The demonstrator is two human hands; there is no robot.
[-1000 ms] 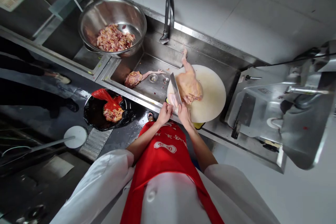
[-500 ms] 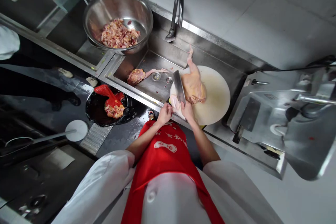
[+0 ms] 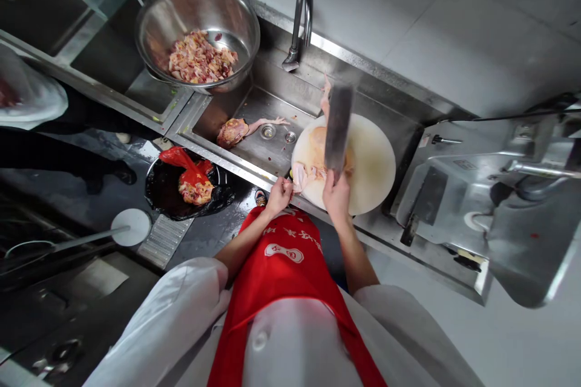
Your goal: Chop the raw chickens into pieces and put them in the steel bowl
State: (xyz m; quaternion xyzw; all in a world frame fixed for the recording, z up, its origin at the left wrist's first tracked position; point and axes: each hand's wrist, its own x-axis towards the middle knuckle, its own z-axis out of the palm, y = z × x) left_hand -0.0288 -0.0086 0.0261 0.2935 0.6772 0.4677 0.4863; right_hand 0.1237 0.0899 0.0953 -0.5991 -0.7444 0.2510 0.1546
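My right hand (image 3: 336, 196) grips a cleaver (image 3: 339, 127), its blade raised and blurred by motion. Beneath it, a plucked chicken piece (image 3: 318, 138) lies on the round white cutting board (image 3: 374, 160), partly hidden by the blade. At the board's near left edge, my left hand (image 3: 280, 195) pinches the end of a pale chicken wing (image 3: 299, 177). Small cut bits lie between the wing and the larger chicken piece. Off to the left, a chicken leg (image 3: 233, 132) with its foot attached rests in the metal sink (image 3: 267, 100).
A large steel bowl (image 3: 154, 24) of chopped meat stands at the sink's left. Behind the sink rises a faucet (image 3: 305, 18). On the floor is a black-lined bin (image 3: 158, 196). Another person's sleeve (image 3: 39, 94) shows at left; steel equipment (image 3: 463, 193) stands at right.
The cleaver has come up and to the right, from beside the wing to above the larger chicken piece. My left hand has barely shifted. The other person's sleeve reaches further into view.
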